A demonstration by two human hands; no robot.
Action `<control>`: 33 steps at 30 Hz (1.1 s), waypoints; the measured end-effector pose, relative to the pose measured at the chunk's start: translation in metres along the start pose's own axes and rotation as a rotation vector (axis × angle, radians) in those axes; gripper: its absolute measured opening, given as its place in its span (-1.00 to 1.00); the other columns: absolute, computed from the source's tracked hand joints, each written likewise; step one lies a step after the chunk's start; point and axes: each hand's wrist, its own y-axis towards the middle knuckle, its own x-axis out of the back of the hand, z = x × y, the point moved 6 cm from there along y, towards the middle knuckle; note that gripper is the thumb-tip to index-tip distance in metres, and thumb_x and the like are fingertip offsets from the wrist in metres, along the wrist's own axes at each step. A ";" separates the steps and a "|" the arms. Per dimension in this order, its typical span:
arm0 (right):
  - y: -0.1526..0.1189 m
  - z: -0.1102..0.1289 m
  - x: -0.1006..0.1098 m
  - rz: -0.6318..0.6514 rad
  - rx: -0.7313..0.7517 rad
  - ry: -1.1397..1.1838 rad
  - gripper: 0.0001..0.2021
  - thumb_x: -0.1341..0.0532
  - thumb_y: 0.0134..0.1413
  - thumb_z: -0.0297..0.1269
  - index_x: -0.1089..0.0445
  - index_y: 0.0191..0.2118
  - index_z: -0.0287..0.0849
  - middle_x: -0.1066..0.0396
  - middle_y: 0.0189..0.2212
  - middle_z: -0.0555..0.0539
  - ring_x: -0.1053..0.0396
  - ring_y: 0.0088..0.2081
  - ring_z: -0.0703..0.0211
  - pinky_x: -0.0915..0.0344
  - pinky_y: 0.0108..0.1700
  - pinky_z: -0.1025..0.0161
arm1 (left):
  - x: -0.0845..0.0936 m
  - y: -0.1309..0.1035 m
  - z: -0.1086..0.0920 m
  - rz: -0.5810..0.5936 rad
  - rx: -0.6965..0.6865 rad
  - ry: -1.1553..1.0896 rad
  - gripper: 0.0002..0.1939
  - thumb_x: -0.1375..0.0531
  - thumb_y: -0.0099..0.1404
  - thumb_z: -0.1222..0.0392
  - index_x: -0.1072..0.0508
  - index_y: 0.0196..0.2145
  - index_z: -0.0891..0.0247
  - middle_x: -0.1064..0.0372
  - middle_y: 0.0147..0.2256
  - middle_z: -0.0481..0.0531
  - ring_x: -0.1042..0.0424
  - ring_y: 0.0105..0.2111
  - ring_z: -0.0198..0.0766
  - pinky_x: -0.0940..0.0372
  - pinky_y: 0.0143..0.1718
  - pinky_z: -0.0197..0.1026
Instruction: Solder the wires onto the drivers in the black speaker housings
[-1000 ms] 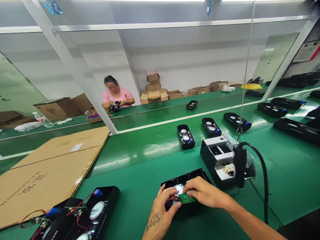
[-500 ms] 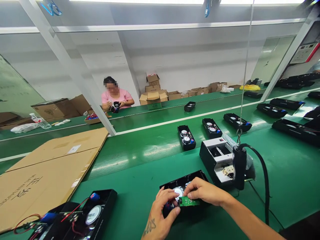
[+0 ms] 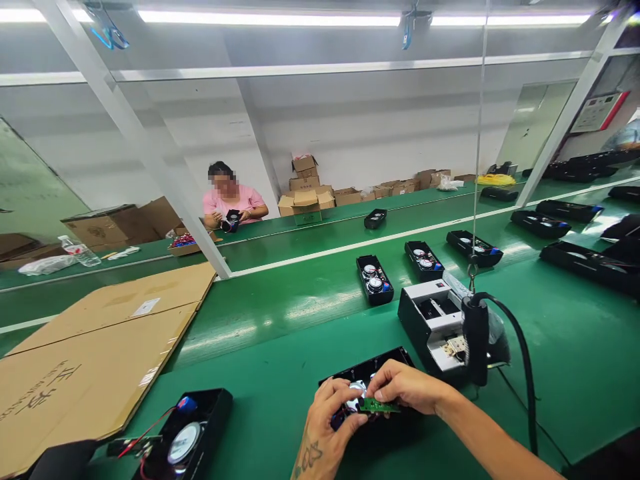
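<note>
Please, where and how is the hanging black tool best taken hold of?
Probably grip the black tool around its thick middle, from the near side: it hangs upright, the machine stands behind and left, and the cable curves off right.

green bench | flat cardboard, left | open black casing, near middle | black-and-white machine, right of casing

Beyond the far edge of your green counter you face a white wall, with a pale green door toward the counter's right end, while a white post stands on your left, another post on your right, and a white crossbar and bright strip lights run overhead.
</note>
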 end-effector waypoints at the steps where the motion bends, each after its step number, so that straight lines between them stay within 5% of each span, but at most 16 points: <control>1: 0.000 0.000 0.000 0.006 0.000 0.010 -0.72 -0.35 -0.32 -0.30 -0.67 -0.37 -0.28 -0.50 -0.52 -0.04 -0.35 -0.49 0.27 -0.28 -0.31 0.25 | -0.001 0.001 -0.001 0.002 -0.010 -0.011 -0.69 -0.34 0.36 -0.18 -0.66 -0.05 -0.02 -0.53 0.01 0.09 -0.43 0.18 -0.03 -0.34 0.28 0.02; 14: -0.003 0.003 -0.007 0.062 0.008 0.030 -0.75 -0.32 -0.28 -0.28 -0.59 -0.38 -0.30 -0.53 -0.46 -0.08 -0.41 -0.46 0.26 -0.30 -0.28 0.25 | -0.006 0.012 -0.004 -0.084 -0.070 -0.040 -0.64 -0.36 0.32 -0.25 -0.69 -0.23 0.08 -0.59 -0.17 0.12 -0.49 0.10 0.04 -0.42 0.15 0.06; 21: -0.005 0.003 -0.007 0.044 0.035 0.013 -0.71 -0.31 -0.27 -0.25 -0.60 -0.35 -0.29 -0.56 -0.44 -0.09 -0.42 -0.46 0.25 -0.30 -0.27 0.24 | -0.004 0.010 -0.004 -0.093 -0.132 -0.044 -0.76 -0.38 0.35 -0.11 -0.67 -0.22 0.08 -0.60 -0.19 0.06 -0.52 0.07 -0.07 -0.45 0.13 -0.06; 28: -0.004 0.005 -0.002 0.009 0.052 -0.127 -0.59 -0.24 -0.13 -0.19 -0.66 -0.18 -0.30 -0.55 -0.43 -0.09 -0.41 -0.44 0.25 -0.03 -0.41 0.32 | 0.004 0.005 -0.004 -0.174 -0.243 0.072 -0.82 -0.34 0.41 -0.03 -0.66 -0.18 0.08 -0.61 -0.21 0.02 -0.56 0.04 -0.13 -0.50 0.11 -0.12; 33: -0.019 0.027 0.004 -0.180 0.222 -0.372 -0.74 -0.30 0.00 -0.32 -0.68 -0.20 -0.23 -0.61 -0.30 -0.10 -0.45 -0.25 0.11 -0.25 -0.13 0.18 | 0.010 -0.014 0.015 -0.298 -0.219 0.287 -0.62 -0.32 0.38 -0.20 -0.62 -0.04 0.10 -0.60 0.00 0.15 -0.55 0.13 0.03 -0.51 0.19 0.08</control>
